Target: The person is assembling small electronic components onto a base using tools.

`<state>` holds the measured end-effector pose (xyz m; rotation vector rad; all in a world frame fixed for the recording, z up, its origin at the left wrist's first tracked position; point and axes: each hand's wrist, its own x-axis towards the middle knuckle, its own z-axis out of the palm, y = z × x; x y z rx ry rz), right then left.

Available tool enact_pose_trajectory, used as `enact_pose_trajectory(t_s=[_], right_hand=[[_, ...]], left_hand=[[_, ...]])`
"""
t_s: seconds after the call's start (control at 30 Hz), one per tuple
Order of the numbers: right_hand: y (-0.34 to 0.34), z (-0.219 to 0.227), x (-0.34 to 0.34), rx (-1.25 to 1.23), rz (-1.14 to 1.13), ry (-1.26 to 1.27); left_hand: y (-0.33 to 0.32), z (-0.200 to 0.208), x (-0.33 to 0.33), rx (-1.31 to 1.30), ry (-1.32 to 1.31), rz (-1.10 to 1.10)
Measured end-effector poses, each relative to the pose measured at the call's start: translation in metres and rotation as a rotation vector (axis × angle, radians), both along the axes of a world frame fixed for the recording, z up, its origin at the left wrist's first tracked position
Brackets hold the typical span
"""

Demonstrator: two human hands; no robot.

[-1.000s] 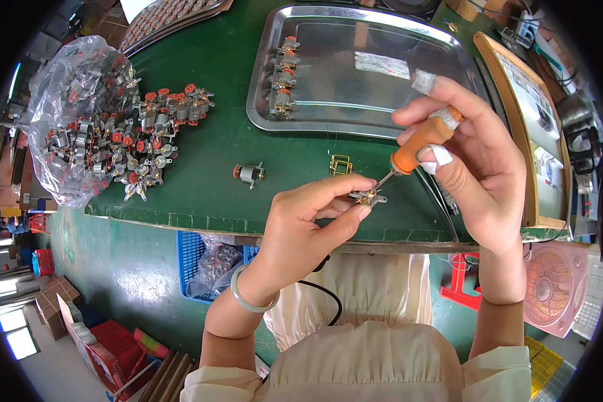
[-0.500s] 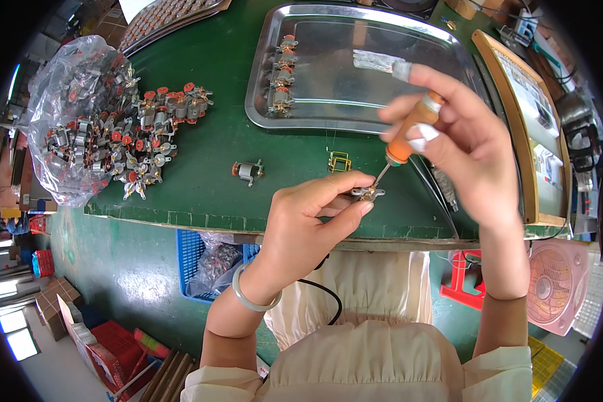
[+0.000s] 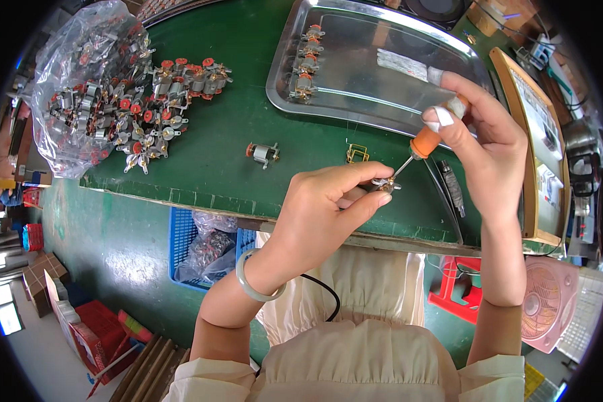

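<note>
Between the thumb and fingers of my left hand (image 3: 325, 201) is a small silver metal part (image 3: 386, 185) with flat ears, held just above the table's front edge. My right hand (image 3: 492, 151) grips the upper end of a screwdriver (image 3: 425, 142) with an orange handle. White wraps cover some of its fingertips. The slanted shaft reaches down to the part; the exact contact at the tip is too small to make out. Beyond my left hand lie a yellow wire frame (image 3: 357, 153) and a loose silver-and-red part (image 3: 262, 155).
A steel tray (image 3: 362, 70) carries a column of similar parts (image 3: 306, 63). At left, more spill from a clear plastic bag (image 3: 50, 137). Black tweezers (image 3: 441, 194) and a dark grey tool (image 3: 453, 186) lie near my right wrist, beside a wood-framed case (image 3: 526, 144). Below stands a blue basket (image 3: 181, 251).
The view has shifted, so the table contents appear farther right and higher. My right fingers, looser and blurred before, now close round the screwdriver's upper handle. My left hand keeps the part.
</note>
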<state>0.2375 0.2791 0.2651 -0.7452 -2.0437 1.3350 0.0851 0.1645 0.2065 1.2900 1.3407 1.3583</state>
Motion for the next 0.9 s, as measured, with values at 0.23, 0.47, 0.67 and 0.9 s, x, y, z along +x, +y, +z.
enact_pose_trajectory(t_s=[0.23, 0.47, 0.67, 0.9], right_hand=[[0.004, 0.001, -0.005, -0.163, 0.061, 0.288], [0.001, -0.003, -0.01, -0.057, 0.049, 0.256], [0.012, 0.009, 0.006, -0.138, 0.112, 0.044], [-0.008, -0.001, -0.003, -0.07, -0.14, -0.02]], left_hand=[[-0.001, 0.001, 0.0, 0.011, 0.034, -0.007], [-0.002, -0.003, -0.001, 0.024, 0.027, 0.005], [0.002, 0.0, 0.002, 0.044, 0.025, -0.026], [0.001, -0.001, 0.001, 0.06, 0.001, -0.035]])
